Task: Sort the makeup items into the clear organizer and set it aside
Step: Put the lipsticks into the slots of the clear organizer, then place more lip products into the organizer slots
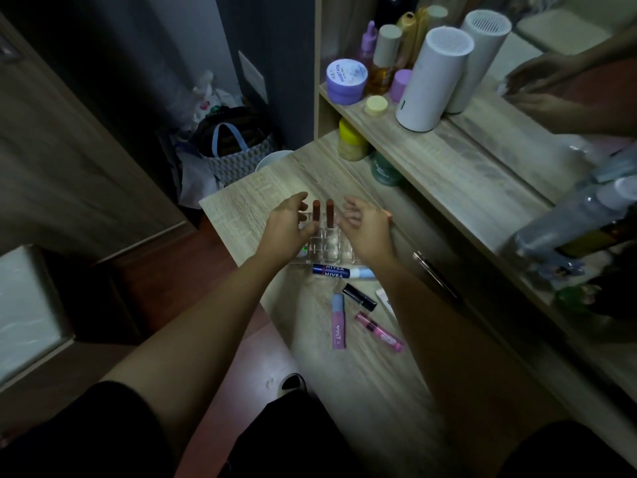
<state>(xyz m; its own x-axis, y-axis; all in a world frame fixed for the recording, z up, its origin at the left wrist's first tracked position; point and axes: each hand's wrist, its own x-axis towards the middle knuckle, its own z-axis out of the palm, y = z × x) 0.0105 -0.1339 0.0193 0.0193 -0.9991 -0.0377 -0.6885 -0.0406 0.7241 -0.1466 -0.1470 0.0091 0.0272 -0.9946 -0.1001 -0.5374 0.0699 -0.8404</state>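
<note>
A clear organizer (325, 251) with small square slots stands on the wooden desk (362, 367). Two brown lipstick tubes (323, 212) stand upright in its far slots. My left hand (291, 222) hovers over the organizer's left side, fingers apart, holding nothing. On the other side my right hand (365, 224) is just as open and covers the organizer's right edge. Nearer me lie a blue Nivea lip balm (341, 271), a black tube (360, 297), a pink tube with a blue cap (338, 320) and a pink gloss (379, 332).
A shelf (431, 146) along the desk's right holds jars, bottles and a white cylinder (432, 77). A mirror (551, 74) reflects my hands. Bags (234, 146) sit on the floor beyond the desk's far end. A dark phone (435, 274) lies right of my right arm.
</note>
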